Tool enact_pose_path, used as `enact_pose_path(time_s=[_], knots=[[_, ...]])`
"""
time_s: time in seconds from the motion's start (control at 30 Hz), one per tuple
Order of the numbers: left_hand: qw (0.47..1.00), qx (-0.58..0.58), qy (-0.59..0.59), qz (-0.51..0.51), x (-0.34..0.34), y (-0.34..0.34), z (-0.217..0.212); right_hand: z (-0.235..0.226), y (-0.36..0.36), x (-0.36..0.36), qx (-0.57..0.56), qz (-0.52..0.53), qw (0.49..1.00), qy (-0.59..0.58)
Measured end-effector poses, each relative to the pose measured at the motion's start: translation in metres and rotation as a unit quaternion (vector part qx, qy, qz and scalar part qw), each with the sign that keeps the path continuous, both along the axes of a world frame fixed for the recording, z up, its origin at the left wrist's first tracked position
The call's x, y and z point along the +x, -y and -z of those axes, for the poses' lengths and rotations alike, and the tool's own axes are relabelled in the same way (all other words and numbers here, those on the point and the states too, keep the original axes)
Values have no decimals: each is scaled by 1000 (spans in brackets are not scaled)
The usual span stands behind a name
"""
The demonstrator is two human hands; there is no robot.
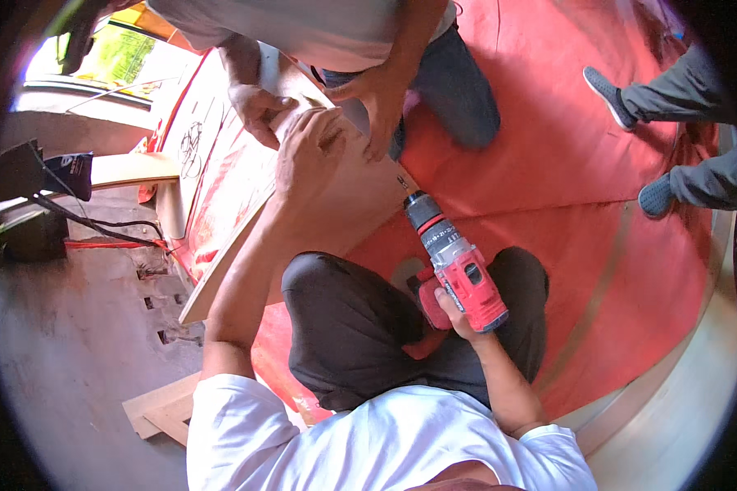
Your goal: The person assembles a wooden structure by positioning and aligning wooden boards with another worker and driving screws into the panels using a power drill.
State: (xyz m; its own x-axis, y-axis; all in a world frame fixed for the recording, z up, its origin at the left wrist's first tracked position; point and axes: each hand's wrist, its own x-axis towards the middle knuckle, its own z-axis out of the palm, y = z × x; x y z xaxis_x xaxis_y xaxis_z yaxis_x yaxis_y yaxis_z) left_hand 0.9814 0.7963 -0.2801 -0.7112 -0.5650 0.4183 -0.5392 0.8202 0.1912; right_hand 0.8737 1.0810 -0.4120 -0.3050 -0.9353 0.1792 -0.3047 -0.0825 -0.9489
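My left hand (307,155) lies flat on a long pale wooden board (221,262) that runs over a red sheet (549,204). My right hand (454,315) grips the handle of a red cordless drill (458,266), its bit pointing up toward the board but apart from it. A second person kneels at the far side, with both of that person's hands (258,110) pressing on the same board close to my left hand. My knees in dark trousers (352,327) rest on the red sheet.
A third person's legs and dark shoes (655,196) stand at the right. Wood offcuts (160,409) lie on the concrete floor at lower left. Black cables and a dark box (33,237) sit at the left, by slots in the floor.
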Motion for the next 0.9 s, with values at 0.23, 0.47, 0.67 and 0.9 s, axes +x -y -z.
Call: enact_pose_path(time_s=[0.23, 0.47, 0.67, 0.9], knots=[[999, 12, -7, -45, -5, 3, 7, 18, -22, -3, 36, 20, 955, 295], [977, -70, -134, -152, 50, -31, 5, 10, -26, -19, -52, 45, 860, 506], [961, 161, 35, -222, 85, -25, -11, 10, -26, -33, -81, 37, 819, 567], [881, 438, 128, -124, 94, 52, -14, 17, -23, -35, -53, -13, 790, 610]])
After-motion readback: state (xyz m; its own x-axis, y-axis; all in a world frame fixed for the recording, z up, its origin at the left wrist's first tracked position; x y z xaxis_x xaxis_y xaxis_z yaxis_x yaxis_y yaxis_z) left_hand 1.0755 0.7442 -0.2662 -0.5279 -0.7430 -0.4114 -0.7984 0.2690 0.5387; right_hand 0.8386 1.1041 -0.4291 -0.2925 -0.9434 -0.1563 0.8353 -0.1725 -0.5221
